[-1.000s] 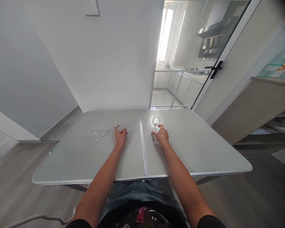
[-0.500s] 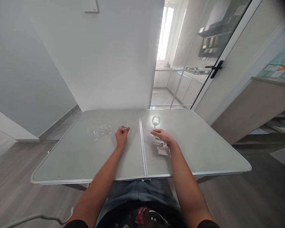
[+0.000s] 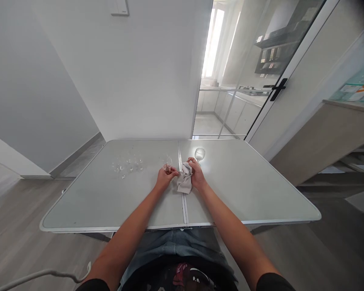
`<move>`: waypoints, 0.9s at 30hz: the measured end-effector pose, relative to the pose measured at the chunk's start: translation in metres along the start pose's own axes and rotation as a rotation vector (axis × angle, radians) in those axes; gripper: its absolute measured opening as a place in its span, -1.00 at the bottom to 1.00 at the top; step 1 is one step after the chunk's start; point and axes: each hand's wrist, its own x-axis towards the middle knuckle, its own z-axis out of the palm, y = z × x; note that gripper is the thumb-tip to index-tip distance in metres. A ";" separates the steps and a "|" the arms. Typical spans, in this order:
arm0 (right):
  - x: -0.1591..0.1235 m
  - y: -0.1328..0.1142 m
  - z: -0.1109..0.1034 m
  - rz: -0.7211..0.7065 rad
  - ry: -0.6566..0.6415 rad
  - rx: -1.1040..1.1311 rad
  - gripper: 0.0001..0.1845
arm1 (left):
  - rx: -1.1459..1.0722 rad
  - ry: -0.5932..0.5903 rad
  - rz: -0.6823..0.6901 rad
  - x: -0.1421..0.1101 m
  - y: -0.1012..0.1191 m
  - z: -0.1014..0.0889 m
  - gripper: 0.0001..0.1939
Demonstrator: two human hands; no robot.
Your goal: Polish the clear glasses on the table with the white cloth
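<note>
Over the middle of the table, my left hand (image 3: pixel 166 178) is closed on a clear stemmed glass (image 3: pixel 167 162), its bowl showing beyond the fingers. Close beside it on the right, my right hand (image 3: pixel 197 174) grips a crumpled pale cloth (image 3: pixel 185 178). The cloth hangs between the two hands, near the fingers of my left hand; whether it touches the glass I cannot tell. Just past my right hand stands another stemmed glass (image 3: pixel 199 154), upright, with its lower part hidden behind the hand.
Several clear glasses (image 3: pixel 130 165) stand grouped on the left half of the pale folding table (image 3: pixel 236 190). The wall (image 3: pixel 148 81) rises behind its far edge, with a glass door (image 3: pixel 230 101) to the right. A white cable (image 3: pixel 48 273) runs at the lower left.
My left hand has lifted its glass and moved right. My right hand has left the standing glass and come left with the cloth, so both hands are now close together.
</note>
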 end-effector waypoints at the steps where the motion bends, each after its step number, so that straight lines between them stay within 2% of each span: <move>1: -0.001 0.000 0.002 -0.018 0.011 -0.014 -0.68 | 0.005 -0.003 -0.005 0.000 0.000 0.001 -0.63; 4: -0.005 0.001 0.006 -0.042 0.013 -0.086 -0.53 | 0.043 -0.032 -0.036 0.001 -0.001 0.003 -0.53; 6: -0.006 0.003 0.008 -0.025 -0.018 -0.112 -0.45 | 0.083 -0.046 -0.041 0.000 -0.001 0.004 -0.54; 11: -0.005 0.008 0.005 0.000 -0.076 -0.056 -0.55 | 0.101 0.000 0.000 -0.003 0.003 0.005 -0.64; 16: 0.002 0.013 0.002 0.068 -0.034 -0.063 -0.58 | 0.002 0.112 0.042 -0.002 0.012 0.000 -0.59; 20: 0.005 0.017 -0.003 0.130 0.006 -0.130 -0.60 | 0.007 0.230 0.046 0.001 0.016 -0.005 -0.51; 23: 0.005 0.017 -0.006 0.180 -0.035 -0.115 -0.52 | -0.005 0.257 0.057 0.003 0.016 -0.007 -0.53; 27: 0.000 0.016 -0.004 0.323 -0.201 -0.088 -0.65 | -0.014 0.294 0.065 0.005 0.014 -0.007 -0.51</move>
